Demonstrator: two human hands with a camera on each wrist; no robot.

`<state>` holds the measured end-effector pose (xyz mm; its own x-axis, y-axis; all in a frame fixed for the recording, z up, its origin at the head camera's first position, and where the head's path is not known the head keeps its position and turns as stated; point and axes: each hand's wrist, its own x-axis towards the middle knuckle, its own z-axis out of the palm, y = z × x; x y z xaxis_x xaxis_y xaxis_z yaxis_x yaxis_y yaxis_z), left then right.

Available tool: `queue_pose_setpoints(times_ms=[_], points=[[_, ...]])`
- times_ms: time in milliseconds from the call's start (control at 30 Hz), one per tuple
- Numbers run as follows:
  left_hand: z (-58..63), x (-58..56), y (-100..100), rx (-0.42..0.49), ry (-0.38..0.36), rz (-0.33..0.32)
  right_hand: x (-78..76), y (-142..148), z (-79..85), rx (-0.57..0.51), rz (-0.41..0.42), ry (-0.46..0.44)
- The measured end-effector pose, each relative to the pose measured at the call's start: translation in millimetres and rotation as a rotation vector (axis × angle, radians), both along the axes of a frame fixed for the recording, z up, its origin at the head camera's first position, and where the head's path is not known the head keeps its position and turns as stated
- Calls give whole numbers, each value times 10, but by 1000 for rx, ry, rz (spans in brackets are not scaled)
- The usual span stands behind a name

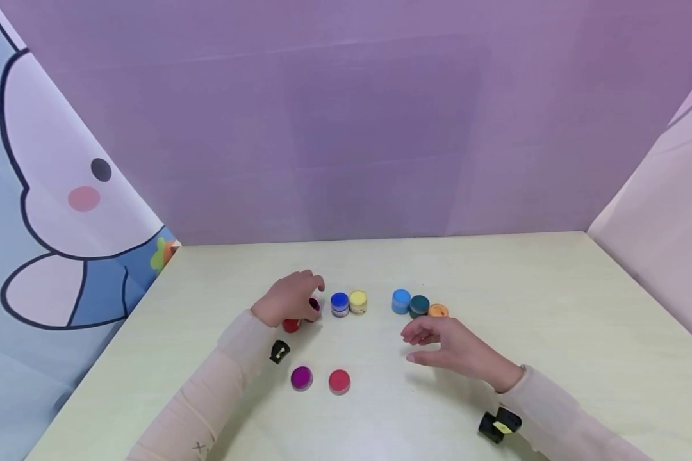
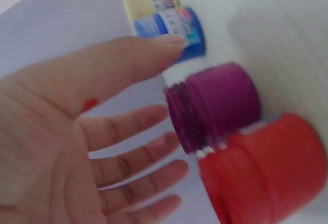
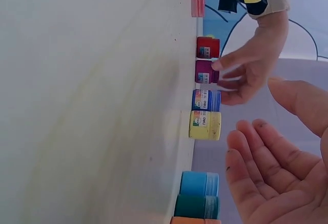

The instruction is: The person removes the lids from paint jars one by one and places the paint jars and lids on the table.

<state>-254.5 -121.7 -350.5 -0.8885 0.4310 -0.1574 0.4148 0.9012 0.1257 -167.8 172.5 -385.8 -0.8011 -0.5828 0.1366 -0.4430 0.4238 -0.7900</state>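
Note:
My left hand hovers over an uncapped purple paint jar, its thumb and fingers spread and holding nothing. Beside that jar is an uncapped red paint jar, touching or nearly touching it. Just right of the left hand stand a blue paint jar and a yellow paint jar, side by side. My right hand is held above the table with relaxed fingers and an empty palm. Nearer to me lie a purple lid and a red lid.
Beyond the right hand, a light blue jar, a dark green jar and an orange jar stand in a row. The pale table meets a purple backdrop at its far edge. A cartoon-printed sheet hangs left.

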Motion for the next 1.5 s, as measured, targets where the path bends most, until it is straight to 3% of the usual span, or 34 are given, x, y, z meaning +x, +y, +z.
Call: queue_pose_setpoints(times_ms=[267, 567, 1233, 1500], points=[[14, 2, 148, 53, 87, -106, -7, -10, 9, -3, 3, -2], [-16, -15, 294, 77, 95, -182, -7, -24, 8, -4, 2, 0], [-89, -63, 315, 62, 67, -153, -16, -77, 17, -22, -8, 32], [-23, -6, 270, 78, 79, -156, -15, -74, 29, -33, -19, 44]])
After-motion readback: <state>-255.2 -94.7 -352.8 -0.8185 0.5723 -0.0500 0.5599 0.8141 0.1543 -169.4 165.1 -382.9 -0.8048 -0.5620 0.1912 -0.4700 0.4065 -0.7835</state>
